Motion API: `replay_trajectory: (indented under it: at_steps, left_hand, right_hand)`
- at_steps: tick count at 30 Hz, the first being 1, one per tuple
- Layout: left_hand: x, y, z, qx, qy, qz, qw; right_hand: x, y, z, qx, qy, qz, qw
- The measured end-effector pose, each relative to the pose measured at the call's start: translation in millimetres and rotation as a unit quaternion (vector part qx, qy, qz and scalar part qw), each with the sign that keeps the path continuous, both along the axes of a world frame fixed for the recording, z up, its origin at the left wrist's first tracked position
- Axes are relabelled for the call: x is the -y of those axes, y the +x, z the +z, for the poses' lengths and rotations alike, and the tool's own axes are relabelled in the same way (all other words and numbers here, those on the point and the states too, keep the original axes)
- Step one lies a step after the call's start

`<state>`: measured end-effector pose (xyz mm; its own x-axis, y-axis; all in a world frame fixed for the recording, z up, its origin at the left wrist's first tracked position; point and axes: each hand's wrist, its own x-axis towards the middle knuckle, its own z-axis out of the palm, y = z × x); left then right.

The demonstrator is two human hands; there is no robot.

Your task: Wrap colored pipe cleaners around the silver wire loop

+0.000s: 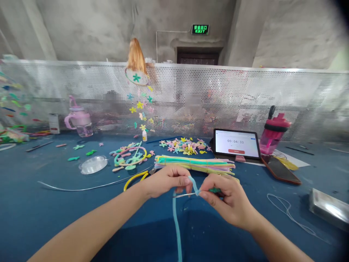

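Note:
A light blue fuzzy stem (177,227) hangs down from between the hands at the centre. My left hand (171,179) pinches its upper part between thumb and fingers. The stem bends around a thin metal rod (185,195), which points left. My right hand (222,194) is closed at the bend, with the rod and a small green piece (215,190) in its fingers. A bundle of pastel stems (195,163) lies just behind both hands. Yellow-handled pliers (135,179) rest beside my left wrist.
Small flower shapes (185,145), a ring (131,156) and a clear dish (94,165) lie on the blue table. A tablet (236,142), phone (280,169), pink bottle (274,133) and metal box (329,208) are right. A flower mobile (137,77) hangs before the perforated panel.

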<state>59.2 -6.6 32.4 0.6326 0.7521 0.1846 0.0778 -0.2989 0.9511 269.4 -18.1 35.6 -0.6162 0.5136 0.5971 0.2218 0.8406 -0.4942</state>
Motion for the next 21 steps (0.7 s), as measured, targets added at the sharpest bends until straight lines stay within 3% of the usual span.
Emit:
replay_trajectory:
  at_steps: [2,5,7,9,13,16,19,21]
  left_hand:
    - [4.6,-7.0,16.5,-0.067,0.091,0.024,0.993]
    - [22.3,-12.4,41.5,-0.165,0.233,0.058,0.956]
    - [38.7,-11.5,52.0,-0.222,0.314,0.078,0.92]
    - [54.7,-6.6,53.6,-0.294,0.399,0.101,0.863]
    - [71.3,10.5,32.2,-0.424,0.534,0.137,0.718]
    - [68.2,21.4,9.1,-0.479,0.592,0.149,0.631]
    - [61.0,27.1,-8.9,-0.489,0.63,0.191,0.572]
    - [57.5,29.9,-18.8,-0.493,0.637,0.203,0.556]
  right_hand:
    - [-0.9,-0.4,-0.4,0.006,-0.001,-0.009,1.0]
    - [-1.9,-2.5,-1.1,0.006,-0.004,-0.027,1.0]
    - [-2.4,-4.3,-1.6,0.002,-0.012,-0.045,0.999]
    - [-3.0,-5.9,-2.5,-0.012,-0.027,-0.06,0.998]
    - [-4.7,-6.8,-5.1,-0.058,-0.06,-0.08,0.993]
    - [-6.7,-5.8,-5.7,-0.09,-0.07,-0.084,0.99]
    - [-8.7,-4.5,-4.6,-0.109,-0.078,-0.078,0.988]
    - [-9.5,-3.7,-3.5,-0.122,-0.078,-0.067,0.987]
